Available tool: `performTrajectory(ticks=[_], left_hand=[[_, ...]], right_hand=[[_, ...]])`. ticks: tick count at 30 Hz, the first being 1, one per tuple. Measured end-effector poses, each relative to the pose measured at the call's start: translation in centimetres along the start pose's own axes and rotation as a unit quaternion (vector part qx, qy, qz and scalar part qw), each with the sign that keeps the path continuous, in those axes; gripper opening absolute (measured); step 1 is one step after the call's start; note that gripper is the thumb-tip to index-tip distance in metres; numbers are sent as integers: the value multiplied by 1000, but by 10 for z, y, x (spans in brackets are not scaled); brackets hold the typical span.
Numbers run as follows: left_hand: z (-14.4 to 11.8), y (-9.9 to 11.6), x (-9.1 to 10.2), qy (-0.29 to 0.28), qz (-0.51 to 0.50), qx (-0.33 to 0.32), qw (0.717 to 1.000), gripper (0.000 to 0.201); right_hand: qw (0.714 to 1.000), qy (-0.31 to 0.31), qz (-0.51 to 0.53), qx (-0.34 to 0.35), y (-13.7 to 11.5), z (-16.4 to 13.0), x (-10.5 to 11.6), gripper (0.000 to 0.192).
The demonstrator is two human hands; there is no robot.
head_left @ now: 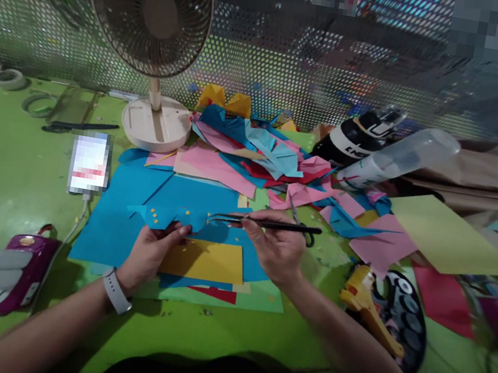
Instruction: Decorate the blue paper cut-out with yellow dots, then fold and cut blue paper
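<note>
My left hand [152, 253] pinches the lower edge of a blue paper cutout [172, 217] dotted with several tiny yellow squares. In my right hand [277, 248] is a pair of black tweezers [266, 222], held nearly level with the bent tips pointing left. Those tips meet the right end of the cutout beside a small yellow square; whether they grip it I cannot tell. Under my hands lie large blue paper sheets [109, 220] and a yellow paper strip [212, 261]. Scissors [310, 240] are partly hidden behind my right hand.
A fan [154, 123] stands behind, beside heaped paper scraps [254, 155]. Bottles [401, 158] lean at the back right. A yellow glue gun [369, 308] rests on a round black tray [416, 329]. At left are a phone [89, 163] and a purple power strip [35, 252] with plugs.
</note>
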State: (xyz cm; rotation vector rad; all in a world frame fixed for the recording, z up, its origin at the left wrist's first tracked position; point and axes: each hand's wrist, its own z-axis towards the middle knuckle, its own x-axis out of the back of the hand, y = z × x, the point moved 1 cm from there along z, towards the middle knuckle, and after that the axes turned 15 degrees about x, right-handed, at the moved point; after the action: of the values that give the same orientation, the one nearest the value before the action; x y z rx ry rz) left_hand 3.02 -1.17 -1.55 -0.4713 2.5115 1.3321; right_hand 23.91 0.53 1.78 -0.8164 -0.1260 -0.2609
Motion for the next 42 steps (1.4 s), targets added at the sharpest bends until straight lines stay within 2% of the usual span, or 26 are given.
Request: performTrajectory(ticks=[5, 8, 12, 16, 19, 22, 35, 42], left_hand=[[5, -2, 2, 10, -45, -8, 999, 27], [6, -4, 3, 2, -54, -4, 999, 25], [5, -3, 3, -1, -54, -3, 999, 23], [4, -2, 2, -2, -49, -5, 999, 22], [3, -1, 2, -3, -45, -1, 999, 21], [3, -1, 2, -1, -41, -2, 999, 21], [2, 0, 1, -5, -44, -4, 999, 23], [2, -1, 1, -5, -42, -4, 999, 22]], right_hand=[[996, -53, 4, -67, 8, 4, 2, 17], [995, -80, -19, -65, 18, -4, -1, 15], [993, -104, -50, -19, 24, -16, -6, 12], [983, -149, -87, 65, 26, -24, -12, 13], [971, -159, -109, 138, 28, -27, -14, 11], [965, -160, -122, 168, 29, -27, -15, 10], [975, -151, -123, 105, 29, -24, -19, 13], [975, -149, -130, 100, 27, -22, -18, 17]])
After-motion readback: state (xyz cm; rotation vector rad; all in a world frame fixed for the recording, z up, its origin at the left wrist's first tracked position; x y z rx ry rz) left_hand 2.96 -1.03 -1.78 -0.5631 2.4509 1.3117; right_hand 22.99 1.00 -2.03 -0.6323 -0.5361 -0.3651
